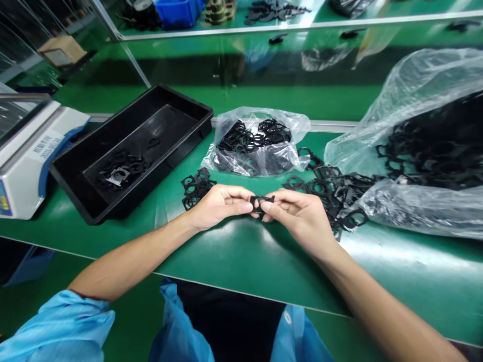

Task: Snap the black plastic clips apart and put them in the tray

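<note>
My left hand (218, 203) and my right hand (298, 213) meet over the green table (241, 251), both pinching one small black plastic frame part (261, 202) between their fingertips. A little stack of the same black parts (195, 187) lies just behind my left hand. A loose heap of black parts (328, 193) spreads behind my right hand, spilling from a large clear bag (415, 146).
A black tray (75, 186) with a few parts in it sits at the left, beside a white weighing scale (26, 151). A small clear bag of black parts (256, 143) lies behind my hands. A blue bin (177, 12) stands on the far bench.
</note>
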